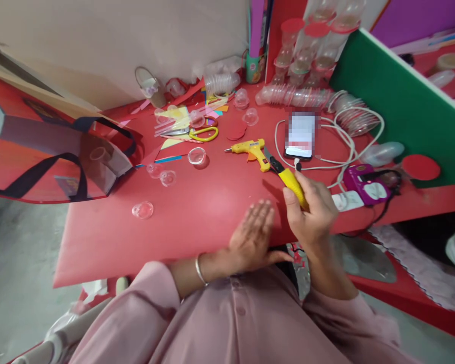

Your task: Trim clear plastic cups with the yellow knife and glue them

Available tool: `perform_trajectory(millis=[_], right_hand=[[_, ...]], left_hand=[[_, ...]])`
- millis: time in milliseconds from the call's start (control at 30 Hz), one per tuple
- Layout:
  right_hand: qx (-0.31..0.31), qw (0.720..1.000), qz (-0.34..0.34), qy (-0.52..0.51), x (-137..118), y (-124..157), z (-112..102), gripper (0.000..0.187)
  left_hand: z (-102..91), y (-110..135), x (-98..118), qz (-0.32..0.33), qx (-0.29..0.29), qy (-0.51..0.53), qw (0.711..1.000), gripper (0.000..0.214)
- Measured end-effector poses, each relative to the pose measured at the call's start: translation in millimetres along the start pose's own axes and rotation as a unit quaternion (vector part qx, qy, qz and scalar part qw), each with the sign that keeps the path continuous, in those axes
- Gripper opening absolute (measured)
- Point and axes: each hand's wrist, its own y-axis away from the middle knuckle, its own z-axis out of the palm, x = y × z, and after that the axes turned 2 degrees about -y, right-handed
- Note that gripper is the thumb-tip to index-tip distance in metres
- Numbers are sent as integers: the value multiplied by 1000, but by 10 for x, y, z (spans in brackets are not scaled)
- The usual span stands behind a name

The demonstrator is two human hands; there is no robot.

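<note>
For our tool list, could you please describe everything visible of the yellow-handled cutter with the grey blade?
The yellow-handled cutter has an apparently plastic handle, a black section and an exposed grey, metal-looking blade. The right hand grips the handle over the red tabletop, blade toward the picture's upper left, by a yellow plastic glue gun; whether they touch is unclear.

left hand [252, 240] is laid palm-down, fingers [264, 215] extended forward, thumb [280, 256] splayed right; left forearm [185, 279] is angled across the torso [246, 328]; right hand [318, 207] is held further forward, fingers curled in a firm grip; right forearm [329, 273] is pointed forward and slightly inward
</note>
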Motion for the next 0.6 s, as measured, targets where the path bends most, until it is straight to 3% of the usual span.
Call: perform_trajectory(millis=[67, 133, 233, 367, 467, 533, 600], right_hand=[[-3, 1000, -3, 16, 79, 8, -83, 44], [-9, 999, 2, 42, 162, 60, -172, 45], [-14, 997, 20, 72, 257, 214, -292, 53], [-59, 990, 26, 128, 283, 464, -325, 54], [-80, 979, 32, 184, 278, 577, -250, 49], [-88, 975, 36, 201, 285, 591, -198, 51], [-91, 975, 40, 200, 291, 561, -169, 56]], left_hand=[[114, -67, 274, 75, -47, 62, 994, 116], [139, -87, 437, 138, -100, 100, 980, 93], [-4, -16, 405, 141, -90, 109, 980, 66], [-408, 44, -145, -17, 24, 44, 999, 55], [-622, -128, -752, -132, 86, -55, 986, 73], [-631, -306, -1063, -200, 110, -89, 970, 90], [-524, -436, -1140, -218, 105, -103, 965, 101]])
